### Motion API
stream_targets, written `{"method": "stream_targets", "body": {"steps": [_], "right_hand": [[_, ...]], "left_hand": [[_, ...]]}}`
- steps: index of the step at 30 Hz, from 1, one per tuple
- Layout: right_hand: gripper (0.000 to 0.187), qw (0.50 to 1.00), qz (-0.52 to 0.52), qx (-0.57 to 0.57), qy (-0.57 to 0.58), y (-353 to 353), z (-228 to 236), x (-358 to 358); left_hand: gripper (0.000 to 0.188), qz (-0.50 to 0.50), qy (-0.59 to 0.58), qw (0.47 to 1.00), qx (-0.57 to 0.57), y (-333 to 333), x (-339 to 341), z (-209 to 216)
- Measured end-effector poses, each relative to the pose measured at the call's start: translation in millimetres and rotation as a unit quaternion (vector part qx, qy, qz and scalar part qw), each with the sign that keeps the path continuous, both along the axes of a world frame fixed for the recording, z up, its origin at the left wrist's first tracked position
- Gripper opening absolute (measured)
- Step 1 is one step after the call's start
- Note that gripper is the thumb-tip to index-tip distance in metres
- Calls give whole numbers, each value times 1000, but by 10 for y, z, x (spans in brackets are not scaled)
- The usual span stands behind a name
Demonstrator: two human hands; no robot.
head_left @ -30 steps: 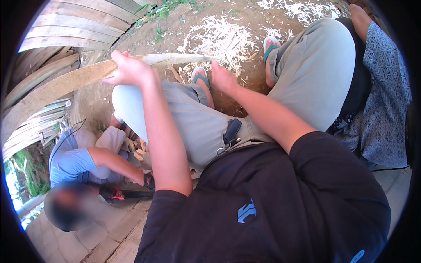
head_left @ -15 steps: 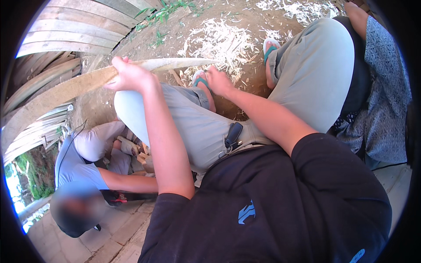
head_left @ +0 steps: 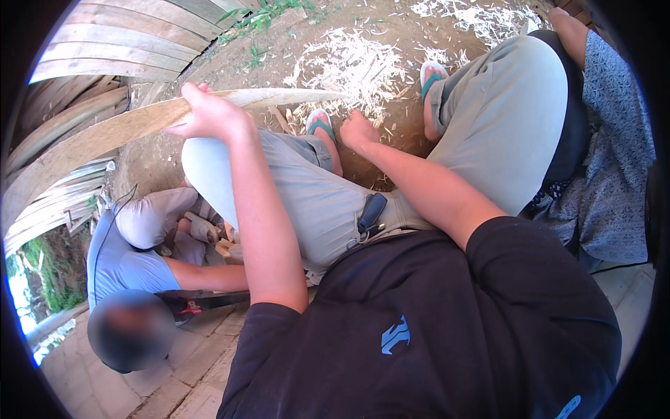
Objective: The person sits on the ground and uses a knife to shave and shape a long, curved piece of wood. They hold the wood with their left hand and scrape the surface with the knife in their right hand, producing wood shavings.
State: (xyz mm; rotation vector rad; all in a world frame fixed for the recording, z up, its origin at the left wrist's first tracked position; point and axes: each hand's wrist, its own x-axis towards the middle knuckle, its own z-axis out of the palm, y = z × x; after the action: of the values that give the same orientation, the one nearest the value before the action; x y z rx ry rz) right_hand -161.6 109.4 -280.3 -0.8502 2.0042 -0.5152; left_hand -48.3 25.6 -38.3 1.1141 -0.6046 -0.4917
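A long, pale wooden slat (head_left: 112, 133) runs from the left rim across my knees, narrowing to a thin whitish end near the wood shavings (head_left: 356, 70). My left hand (head_left: 213, 115) is wrapped round it above my left knee. My right hand (head_left: 361, 131) is closed, just below and right of the slat's far end, apart from it. What its fingers hold, if anything, is hidden.
Slatted boards (head_left: 132, 42) and stacked wood (head_left: 70, 119) stand at the left. Another person (head_left: 132, 258) bends low near wood pieces (head_left: 227, 246) at my left. Someone in patterned grey cloth (head_left: 614, 160) is close on my right. My sandalled foot (head_left: 321, 126) rests on the dirt.
My right hand has moved a little right and down, away from the slat's far end. My left hand keeps its grip. The person at left has shifted slightly.
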Motion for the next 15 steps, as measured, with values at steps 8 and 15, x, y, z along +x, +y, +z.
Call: {"method": "stream_targets", "body": {"steps": [8, 15], "right_hand": [[33, 968, -238, 20, -73, -103, -158, 65], [31, 994, -59, -86, -38, -66, -335, -9]], "left_hand": [[103, -26, -15, 1000, -5, -60, 121, -78], [110, -27, -5, 999, 28, 3, 1, -11]]}}
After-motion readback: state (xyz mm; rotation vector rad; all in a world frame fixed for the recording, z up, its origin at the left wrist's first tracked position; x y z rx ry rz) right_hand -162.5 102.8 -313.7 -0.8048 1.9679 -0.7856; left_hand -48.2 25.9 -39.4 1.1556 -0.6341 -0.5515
